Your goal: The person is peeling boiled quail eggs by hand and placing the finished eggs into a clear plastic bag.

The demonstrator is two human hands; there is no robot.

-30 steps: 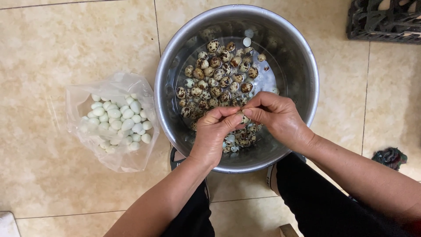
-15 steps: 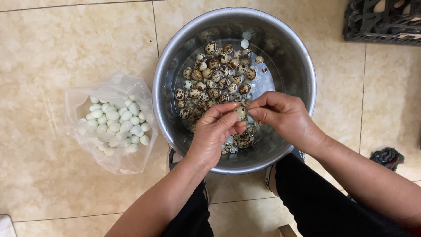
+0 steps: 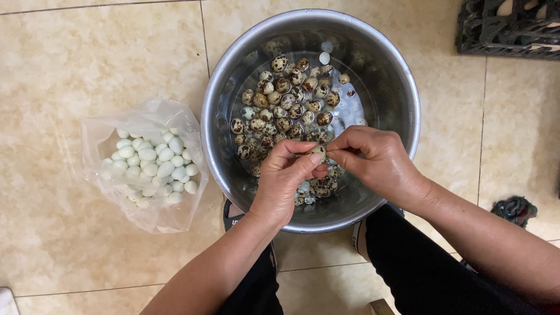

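Two hands are meeting over a steel pot [image 3: 408,70] that is sitting on the tiled floor [image 3: 76,64]: the left hand [image 3: 284,184] is pinching a small speckled egg [image 3: 318,153] between thumb and fingertips, and the right hand [image 3: 373,160] is closing its own fingertips on the same egg from the other side, so both are clamped together on it just above the pot's middle. Below them, many more speckled eggs [image 3: 286,96] are lying in shallow water on the pot bottom (with bits of broken shell mixed in near the hands). Left of the pot, well apart from the hands, a clear plastic bag [image 3: 105,137] is holding a heap of pale, smooth peeled eggs [image 3: 154,163]. Judging by its size, the egg is light, wet and likely slippery, with a thin, brittle shell over a soft inside, so it is best held gently around its middle with fingertip pads rather than squeezed.
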